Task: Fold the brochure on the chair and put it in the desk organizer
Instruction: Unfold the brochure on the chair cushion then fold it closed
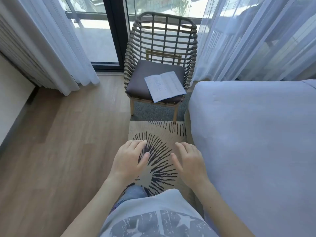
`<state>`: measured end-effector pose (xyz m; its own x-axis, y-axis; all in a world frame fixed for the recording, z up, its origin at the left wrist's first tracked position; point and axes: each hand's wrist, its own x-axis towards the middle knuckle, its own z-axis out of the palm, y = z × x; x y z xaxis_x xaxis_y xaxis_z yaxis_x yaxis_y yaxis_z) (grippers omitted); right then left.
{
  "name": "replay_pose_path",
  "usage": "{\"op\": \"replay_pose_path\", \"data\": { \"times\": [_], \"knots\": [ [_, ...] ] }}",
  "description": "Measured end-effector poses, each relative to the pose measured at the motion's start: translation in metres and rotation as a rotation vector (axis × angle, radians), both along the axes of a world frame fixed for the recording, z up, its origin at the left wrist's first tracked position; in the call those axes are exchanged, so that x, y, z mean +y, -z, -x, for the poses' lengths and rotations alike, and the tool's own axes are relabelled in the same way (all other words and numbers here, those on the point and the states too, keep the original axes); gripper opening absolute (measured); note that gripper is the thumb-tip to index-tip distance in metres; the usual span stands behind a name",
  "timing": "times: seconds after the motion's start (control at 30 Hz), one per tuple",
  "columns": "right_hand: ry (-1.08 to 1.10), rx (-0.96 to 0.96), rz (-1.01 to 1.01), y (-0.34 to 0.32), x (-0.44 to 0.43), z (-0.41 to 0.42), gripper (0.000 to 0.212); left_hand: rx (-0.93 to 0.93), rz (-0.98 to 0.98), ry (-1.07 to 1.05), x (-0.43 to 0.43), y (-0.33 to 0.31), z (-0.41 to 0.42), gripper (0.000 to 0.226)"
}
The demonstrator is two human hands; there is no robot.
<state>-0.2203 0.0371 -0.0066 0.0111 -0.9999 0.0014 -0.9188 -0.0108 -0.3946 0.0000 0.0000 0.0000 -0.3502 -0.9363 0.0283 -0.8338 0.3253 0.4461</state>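
Note:
A white printed brochure [165, 86] lies unfolded and flat on the dark seat cushion of a woven rope chair [160, 40], toward the cushion's front right corner, slightly overhanging the front. My left hand [130, 159] and my right hand [188, 159] hover side by side well in front of the chair, over a patterned rug, palms down with fingers apart and nothing in them. Neither hand touches the brochure. No desk organizer is in view.
A bed with a pale blue cover [256, 142] fills the right side, close to the chair. The beige rug with black streaks [159, 151] lies under my hands. Wood floor [59, 142] spreads to the left. Sheer curtains [68, 48] and a glass door [95, 31] stand behind the chair.

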Motion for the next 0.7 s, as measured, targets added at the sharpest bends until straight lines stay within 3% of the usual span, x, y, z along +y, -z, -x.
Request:
{"op": "replay_pose_path", "data": {
  "times": [0.43,0.7],
  "knots": [
    [-0.001,-0.009,0.07,0.004,-0.118,0.023,0.044,0.023,0.065,-0.049,-0.121,-0.001,0.026,0.043],
    [0.033,-0.012,0.013,0.02,-0.257,0.024,0.045,-0.03,0.007,0.003,-0.259,0.016,0.023,0.05]
  ]
}}
